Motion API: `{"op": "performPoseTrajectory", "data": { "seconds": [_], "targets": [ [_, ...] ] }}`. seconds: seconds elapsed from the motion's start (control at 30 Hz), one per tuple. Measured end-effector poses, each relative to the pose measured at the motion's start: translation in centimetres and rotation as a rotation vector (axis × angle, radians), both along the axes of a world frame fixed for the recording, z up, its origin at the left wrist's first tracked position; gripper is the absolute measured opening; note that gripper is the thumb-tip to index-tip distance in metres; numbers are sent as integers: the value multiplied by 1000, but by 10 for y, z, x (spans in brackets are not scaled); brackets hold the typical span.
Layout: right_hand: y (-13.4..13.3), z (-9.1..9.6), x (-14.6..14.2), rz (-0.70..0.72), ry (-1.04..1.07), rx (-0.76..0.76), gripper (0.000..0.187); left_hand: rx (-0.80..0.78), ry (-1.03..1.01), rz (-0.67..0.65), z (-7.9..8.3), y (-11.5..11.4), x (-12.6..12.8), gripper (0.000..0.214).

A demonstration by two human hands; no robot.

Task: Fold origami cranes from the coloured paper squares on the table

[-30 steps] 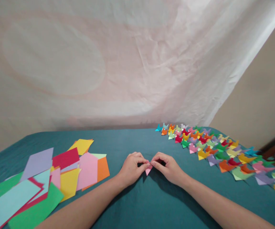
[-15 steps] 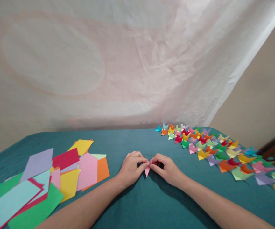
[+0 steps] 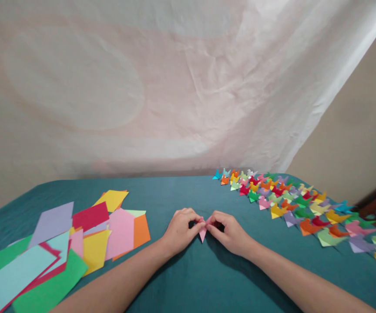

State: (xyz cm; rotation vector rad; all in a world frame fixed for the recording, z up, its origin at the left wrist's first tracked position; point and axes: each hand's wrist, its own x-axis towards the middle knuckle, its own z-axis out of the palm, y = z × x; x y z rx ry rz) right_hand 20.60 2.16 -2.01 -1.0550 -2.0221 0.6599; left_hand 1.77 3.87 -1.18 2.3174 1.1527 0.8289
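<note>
Pink paper, folded down to a small pointed piece (image 3: 203,232), is pinched between both hands just above the teal cloth of the tabletop (image 3: 188,195), near the middle of its near half. The upper edge of the piece is gripped from the left by the left hand (image 3: 179,230) and from the right by the right hand (image 3: 229,232), the fingers (image 3: 198,224) of each closed narrowly on the paper so that thumb and forefinger tips nearly meet across it. The point of the piece is directed downward, towards the person (whether it touches the cloth cannot be told). Both forearms are laid in from the near edge and converge on the piece.

To the left of the pink piece, well apart from it, a loose spread of flat coloured sheets (image 3: 77,237) is laid on the cloth, overlapping one another: lilac, red, yellow, pink, orange, green and pale blue. To the right of the piece, and stretching from the far edge towards the near right corner, rows of small folded paper figures (image 3: 292,204) in many colours are set out close together. Behind the tabletop a creased pale sheet (image 3: 142,87) is hung as a backdrop.
</note>
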Motion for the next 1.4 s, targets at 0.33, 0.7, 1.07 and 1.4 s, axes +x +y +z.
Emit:
{"op": "performPoseTrajectory", "data": {
  "seconds": [0.33, 0.7, 1.07, 1.4],
  "targets": [
    [0, -3, 0, -31, -31, 1, 11, -28, -59, 7, -1, 1, -1, 12],
    [0, 0, 1, -10, -43, 0, 13, -91, -181, -15, 2, 1, -1, 14],
    [2, -3, 0, 10, 18, 6, 17, -127, -216, -43, 2, 1, -1, 16],
    [6, -3, 2, -3, 61, -85, 20, -104, -246, -23, 1, 1, 1, 15]
  ]
}}
